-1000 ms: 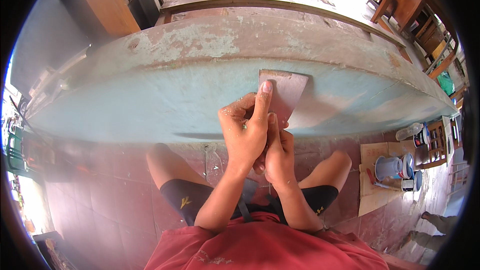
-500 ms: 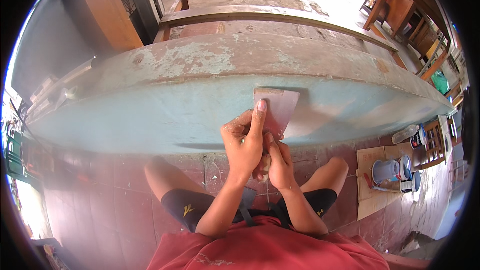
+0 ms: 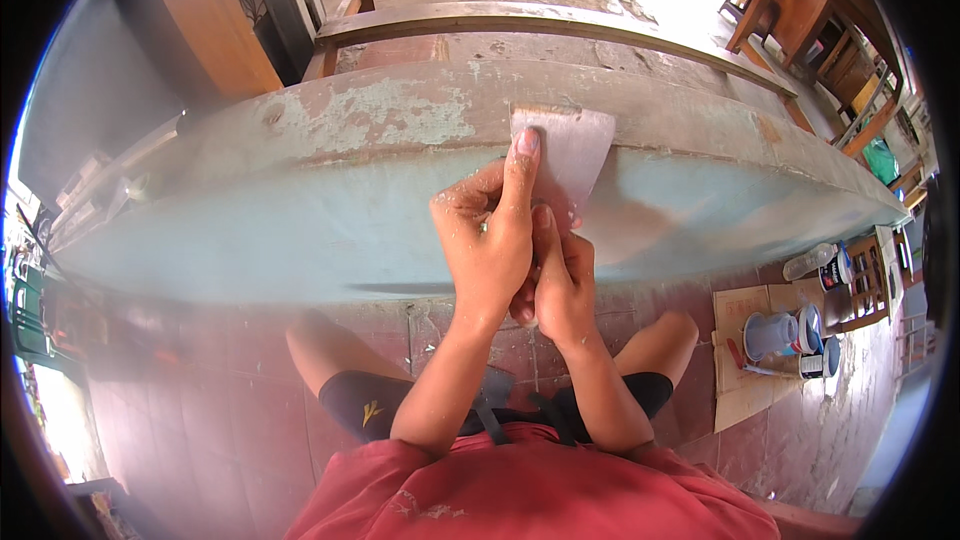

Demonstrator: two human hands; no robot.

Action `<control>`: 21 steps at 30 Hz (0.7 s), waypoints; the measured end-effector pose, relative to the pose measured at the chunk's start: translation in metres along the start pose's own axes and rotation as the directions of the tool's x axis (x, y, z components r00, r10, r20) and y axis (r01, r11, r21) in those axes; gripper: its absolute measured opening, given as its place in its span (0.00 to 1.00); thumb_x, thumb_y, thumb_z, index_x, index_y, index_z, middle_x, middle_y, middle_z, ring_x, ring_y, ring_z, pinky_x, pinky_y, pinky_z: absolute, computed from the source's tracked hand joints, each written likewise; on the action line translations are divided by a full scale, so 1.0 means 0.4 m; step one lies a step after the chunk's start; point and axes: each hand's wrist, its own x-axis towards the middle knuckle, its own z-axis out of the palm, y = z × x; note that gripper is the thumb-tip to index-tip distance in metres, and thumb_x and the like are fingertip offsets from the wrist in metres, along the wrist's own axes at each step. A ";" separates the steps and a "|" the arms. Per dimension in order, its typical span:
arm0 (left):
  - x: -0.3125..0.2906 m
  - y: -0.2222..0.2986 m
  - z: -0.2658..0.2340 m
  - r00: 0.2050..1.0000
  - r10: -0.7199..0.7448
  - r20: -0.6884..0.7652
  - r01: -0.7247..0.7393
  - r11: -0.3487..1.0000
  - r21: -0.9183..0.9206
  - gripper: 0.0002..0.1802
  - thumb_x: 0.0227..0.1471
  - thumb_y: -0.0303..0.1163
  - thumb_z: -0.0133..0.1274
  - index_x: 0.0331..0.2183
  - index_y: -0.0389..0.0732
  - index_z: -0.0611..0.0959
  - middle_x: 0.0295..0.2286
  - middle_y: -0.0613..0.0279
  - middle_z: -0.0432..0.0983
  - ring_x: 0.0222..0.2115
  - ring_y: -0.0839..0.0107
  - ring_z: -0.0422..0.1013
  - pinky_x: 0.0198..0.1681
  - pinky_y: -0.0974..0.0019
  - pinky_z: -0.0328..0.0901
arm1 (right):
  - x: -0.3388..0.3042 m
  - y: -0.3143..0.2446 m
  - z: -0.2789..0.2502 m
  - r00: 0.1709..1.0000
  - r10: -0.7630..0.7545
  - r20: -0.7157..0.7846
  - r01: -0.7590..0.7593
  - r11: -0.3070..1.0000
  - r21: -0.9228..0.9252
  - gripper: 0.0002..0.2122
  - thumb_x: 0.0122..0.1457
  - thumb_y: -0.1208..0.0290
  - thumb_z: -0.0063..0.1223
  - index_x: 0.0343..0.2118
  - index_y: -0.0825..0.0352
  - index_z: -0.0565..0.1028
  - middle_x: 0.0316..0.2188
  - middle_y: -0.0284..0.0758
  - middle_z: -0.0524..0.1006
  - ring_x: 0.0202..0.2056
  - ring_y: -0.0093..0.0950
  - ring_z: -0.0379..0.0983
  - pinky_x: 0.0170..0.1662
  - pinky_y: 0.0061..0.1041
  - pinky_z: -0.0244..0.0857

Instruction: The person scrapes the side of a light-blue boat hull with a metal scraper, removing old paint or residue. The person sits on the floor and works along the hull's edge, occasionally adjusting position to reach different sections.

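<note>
A wide flat putty knife [image 3: 576,155] points away from me, its edge near the upper rim of a low wall [image 3: 300,230]. The wall's face is pale blue and its top ledge [image 3: 400,120] shows worn, flaking paint. My left hand [image 3: 490,225] grips the putty knife, its thumb laid along the blade. My right hand [image 3: 565,285] is closed around the handle below, which the fingers mostly hide. Small light flecks dot my left hand and wrist. Whether the blade touches the wall, I cannot tell.
On the right, flattened cardboard [image 3: 735,340] lies on the red tiled floor [image 3: 230,390] with a pale bucket [image 3: 770,336], paint tubs [image 3: 820,360] and a red-handled brush [image 3: 738,354]. A plastic bottle [image 3: 808,265] lies beyond. A wooden rail [image 3: 540,22] runs behind the ledge.
Both hands and the putty knife have moved away from me, up the wall; the blade's edge now overlaps the top ledge instead of the blue face.
</note>
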 end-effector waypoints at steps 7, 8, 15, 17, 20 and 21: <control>-0.064 -0.054 -0.027 0.999 -0.031 0.014 0.030 0.999 0.044 0.25 0.56 0.34 0.53 0.12 0.33 0.71 0.10 0.73 0.58 0.16 0.86 0.51 0.15 0.75 0.46 | -0.050 0.096 -0.025 0.995 -0.075 -0.068 0.075 0.997 -0.010 0.18 0.68 0.63 0.36 0.24 0.67 0.70 0.12 0.23 0.64 0.14 0.11 0.59 0.15 0.16 0.50; -0.060 -0.060 -0.022 0.998 -0.064 0.017 0.064 0.998 -0.003 0.25 0.56 0.35 0.53 0.12 0.33 0.70 0.10 0.74 0.58 0.16 0.86 0.51 0.15 0.75 0.46 | -0.051 0.100 -0.029 0.998 -0.029 -0.053 0.029 1.000 0.002 0.18 0.68 0.63 0.36 0.23 0.67 0.70 0.11 0.23 0.65 0.13 0.12 0.59 0.15 0.16 0.50; -0.054 -0.084 -0.018 0.990 -0.129 0.048 0.132 0.989 -0.062 0.26 0.56 0.37 0.54 0.12 0.34 0.71 0.10 0.75 0.58 0.16 0.86 0.51 0.16 0.75 0.46 | -0.061 0.090 -0.024 0.997 0.020 -0.074 -0.016 0.999 0.045 0.20 0.68 0.61 0.35 0.20 0.66 0.68 0.09 0.24 0.64 0.09 0.13 0.57 0.12 0.17 0.48; -0.051 -0.077 -0.016 0.991 -0.123 0.046 0.125 0.991 -0.050 0.26 0.56 0.37 0.53 0.12 0.33 0.71 0.10 0.75 0.58 0.16 0.86 0.51 0.15 0.75 0.46 | -0.058 0.082 -0.021 0.996 0.042 -0.076 -0.036 0.996 0.077 0.20 0.68 0.61 0.35 0.20 0.66 0.68 0.09 0.24 0.63 0.09 0.13 0.57 0.11 0.17 0.47; -0.050 -0.064 -0.009 0.992 -0.121 0.031 0.122 0.991 -0.055 0.26 0.56 0.37 0.53 0.12 0.33 0.70 0.10 0.74 0.59 0.16 0.86 0.52 0.15 0.75 0.46 | -0.049 0.085 -0.022 0.997 0.052 -0.061 -0.043 0.989 0.139 0.21 0.68 0.61 0.35 0.19 0.65 0.68 0.09 0.25 0.63 0.08 0.14 0.56 0.11 0.17 0.47; -0.049 -0.062 -0.007 0.992 -0.121 0.024 0.123 0.991 -0.062 0.26 0.56 0.38 0.53 0.12 0.33 0.70 0.10 0.74 0.59 0.16 0.86 0.52 0.15 0.75 0.46 | -0.046 0.088 -0.024 0.997 0.051 -0.053 -0.041 0.986 0.162 0.21 0.68 0.61 0.36 0.19 0.65 0.68 0.09 0.25 0.63 0.08 0.14 0.56 0.10 0.17 0.47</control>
